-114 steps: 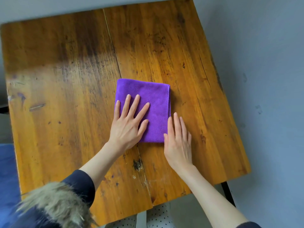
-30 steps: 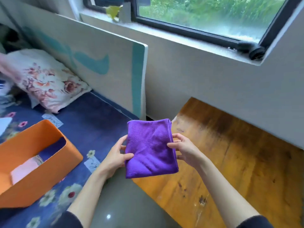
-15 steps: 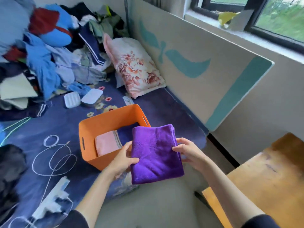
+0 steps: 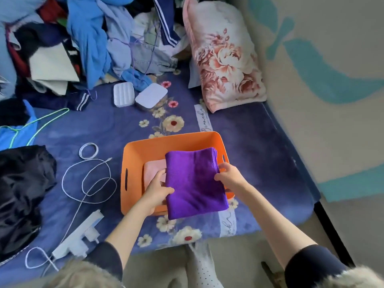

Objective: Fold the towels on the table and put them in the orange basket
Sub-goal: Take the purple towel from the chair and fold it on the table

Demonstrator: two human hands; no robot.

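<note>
Both hands, left hand (image 4: 158, 191) and right hand (image 4: 229, 177), pinched the folded purple towel (image 4: 194, 183) over the orange basket (image 4: 133, 159); it should go down flat beside the pink towel (image 4: 152, 170).

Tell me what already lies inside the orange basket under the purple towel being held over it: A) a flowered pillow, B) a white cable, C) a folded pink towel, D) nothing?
C: a folded pink towel lies on the floor of the orange basket, partly covered by the purple towel that the left hand and right hand grip.
</note>
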